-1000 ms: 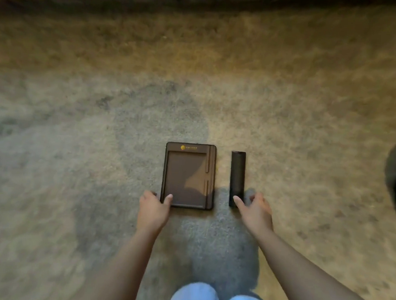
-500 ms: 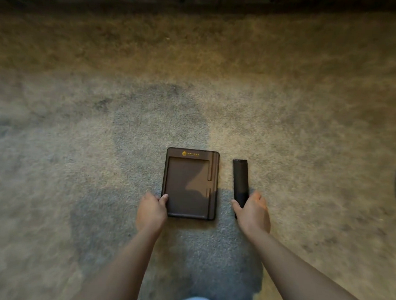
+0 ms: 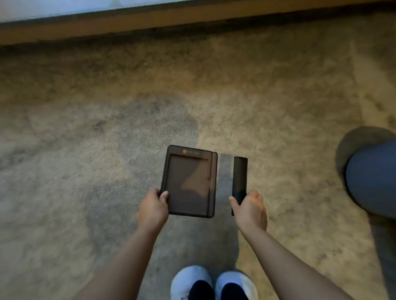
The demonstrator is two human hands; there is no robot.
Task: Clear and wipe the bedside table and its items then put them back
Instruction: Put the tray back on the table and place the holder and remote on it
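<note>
left hand (image 3: 152, 205): fingers gripping folder (image 3: 189, 182) at its near corner | right hand (image 3: 250, 209): fingers wrapped round remote (image 3: 239, 179) | both over carpet (image 3: 74, 164) | stage: judged mid-task, return to surface pending; surface unseen

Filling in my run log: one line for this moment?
left hand: grips tablet case | right hand: grips remote | both over carpet

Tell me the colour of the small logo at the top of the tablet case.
Gold or orange-yellow, on the dark brown tablet case; the head view shows it.
</note>
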